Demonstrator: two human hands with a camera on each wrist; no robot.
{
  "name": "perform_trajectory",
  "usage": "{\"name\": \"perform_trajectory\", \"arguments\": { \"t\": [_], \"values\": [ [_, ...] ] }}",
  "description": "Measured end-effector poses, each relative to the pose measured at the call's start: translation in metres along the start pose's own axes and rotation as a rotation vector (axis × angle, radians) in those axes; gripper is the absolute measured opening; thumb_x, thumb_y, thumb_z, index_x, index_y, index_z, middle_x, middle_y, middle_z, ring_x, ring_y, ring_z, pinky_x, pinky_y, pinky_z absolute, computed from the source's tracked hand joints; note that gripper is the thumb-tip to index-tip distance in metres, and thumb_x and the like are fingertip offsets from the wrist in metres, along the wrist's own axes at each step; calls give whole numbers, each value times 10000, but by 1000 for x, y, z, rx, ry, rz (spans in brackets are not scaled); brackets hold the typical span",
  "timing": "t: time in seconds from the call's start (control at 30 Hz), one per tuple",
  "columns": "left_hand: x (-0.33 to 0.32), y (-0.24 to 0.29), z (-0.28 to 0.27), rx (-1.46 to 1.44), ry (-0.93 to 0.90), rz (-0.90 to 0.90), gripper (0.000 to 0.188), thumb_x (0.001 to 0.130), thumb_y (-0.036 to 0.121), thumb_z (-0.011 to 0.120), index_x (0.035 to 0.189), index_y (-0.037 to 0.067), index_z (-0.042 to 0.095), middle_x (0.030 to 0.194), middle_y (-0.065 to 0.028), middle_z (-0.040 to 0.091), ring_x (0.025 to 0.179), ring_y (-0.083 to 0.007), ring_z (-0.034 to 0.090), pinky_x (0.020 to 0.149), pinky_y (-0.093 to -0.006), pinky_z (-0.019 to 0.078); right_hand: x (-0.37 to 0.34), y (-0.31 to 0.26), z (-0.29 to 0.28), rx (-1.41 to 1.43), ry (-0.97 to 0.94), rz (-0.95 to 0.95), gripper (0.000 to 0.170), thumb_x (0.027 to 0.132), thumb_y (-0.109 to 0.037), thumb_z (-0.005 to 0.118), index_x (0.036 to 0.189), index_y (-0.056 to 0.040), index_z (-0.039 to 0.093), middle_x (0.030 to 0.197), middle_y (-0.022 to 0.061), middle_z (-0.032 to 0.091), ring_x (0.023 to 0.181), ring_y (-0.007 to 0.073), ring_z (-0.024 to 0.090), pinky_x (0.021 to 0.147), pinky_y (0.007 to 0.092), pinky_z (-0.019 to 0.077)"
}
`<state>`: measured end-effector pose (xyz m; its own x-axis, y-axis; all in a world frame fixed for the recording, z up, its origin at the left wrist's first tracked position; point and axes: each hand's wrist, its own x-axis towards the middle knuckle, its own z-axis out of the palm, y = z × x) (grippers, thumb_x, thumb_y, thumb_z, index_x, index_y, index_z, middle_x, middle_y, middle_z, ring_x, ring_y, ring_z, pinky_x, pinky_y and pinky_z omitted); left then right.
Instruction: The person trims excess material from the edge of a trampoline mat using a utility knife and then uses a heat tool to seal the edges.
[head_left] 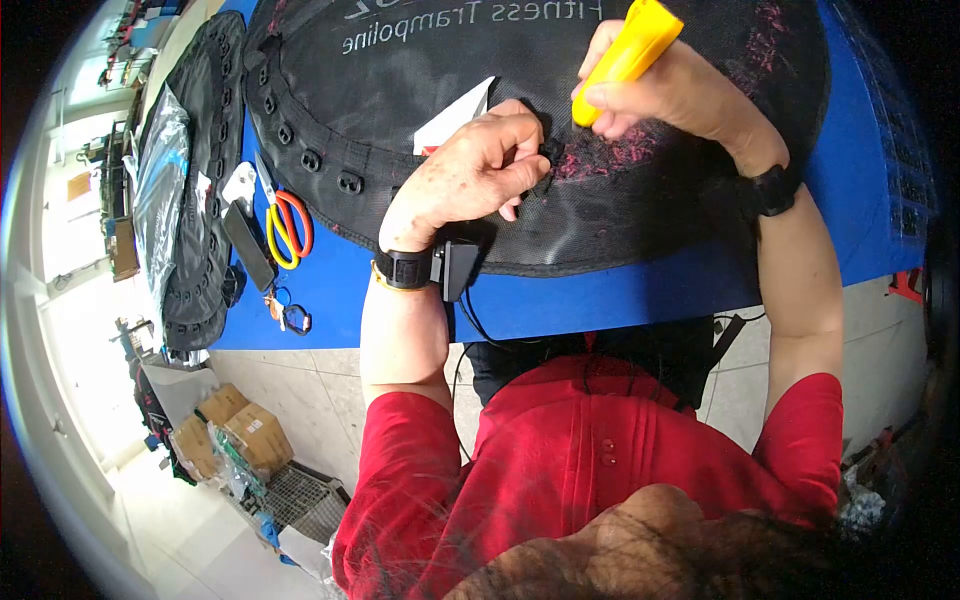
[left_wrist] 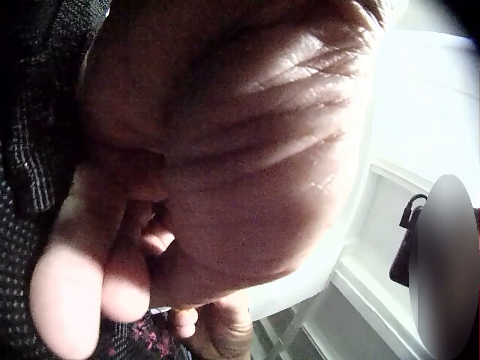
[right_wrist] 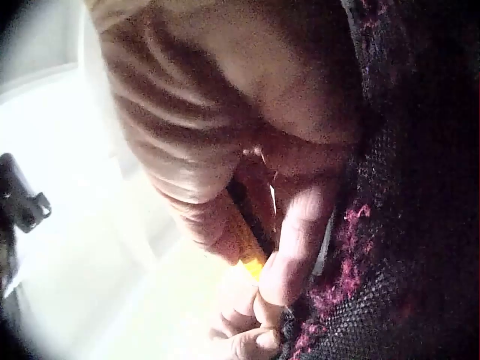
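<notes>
Black mesh trampoline fabric (head_left: 640, 215) with pink thread tufts (head_left: 625, 150) lies spread on the blue table. The left hand (head_left: 475, 170) has its fingers curled and its thumb and fingertips pinch a dark fold of the fabric beside the tufts; the palm (left_wrist: 232, 165) hides most of that grip in the left wrist view. Just right of it, the right hand (head_left: 670, 95) grips a yellow-handled tool (head_left: 640, 45), its lower end close to the fabric. In the right wrist view a bit of yellow (right_wrist: 251, 259) shows between the right hand's fingers; the tool's tip is hidden.
Scissors (head_left: 287, 228) with red and yellow handles, a dark flat object (head_left: 250, 245) and small cords lie left on the blue table (head_left: 335, 295). A white paper (head_left: 455, 115) is behind the left hand. Another black mesh piece (head_left: 210, 150) lies far left, cardboard boxes (head_left: 258, 438) on the floor.
</notes>
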<state>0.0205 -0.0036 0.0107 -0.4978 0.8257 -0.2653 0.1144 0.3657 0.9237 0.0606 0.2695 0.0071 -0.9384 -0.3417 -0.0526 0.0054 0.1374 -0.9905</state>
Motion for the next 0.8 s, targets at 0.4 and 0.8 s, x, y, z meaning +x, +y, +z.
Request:
{"name": "perform_trajectory", "arguments": {
  "t": [0.4, 0.8],
  "values": [
    [-3, 2, 1, -58, 25, -26, 226, 1009, 19, 644, 829, 15, 506, 1080, -85, 542, 640, -121, 648, 557, -251, 575, -4, -8, 4, 65, -67, -2, 210, 955, -165, 724, 1092, -31, 637, 969, 153, 759, 763, 182, 770, 682, 289, 642],
    [-5, 4, -1, 43, 45, -40, 138, 1055, 129, 629, 1054, 0, 581, 697, -18, 595, 575, -104, 637, 537, -269, 524, -6, -8, 26, 188, -150, 67, 227, 955, -153, 738, 1097, -21, 620, 927, 157, 747, 774, 188, 769, 704, 308, 651]
  ]
}}
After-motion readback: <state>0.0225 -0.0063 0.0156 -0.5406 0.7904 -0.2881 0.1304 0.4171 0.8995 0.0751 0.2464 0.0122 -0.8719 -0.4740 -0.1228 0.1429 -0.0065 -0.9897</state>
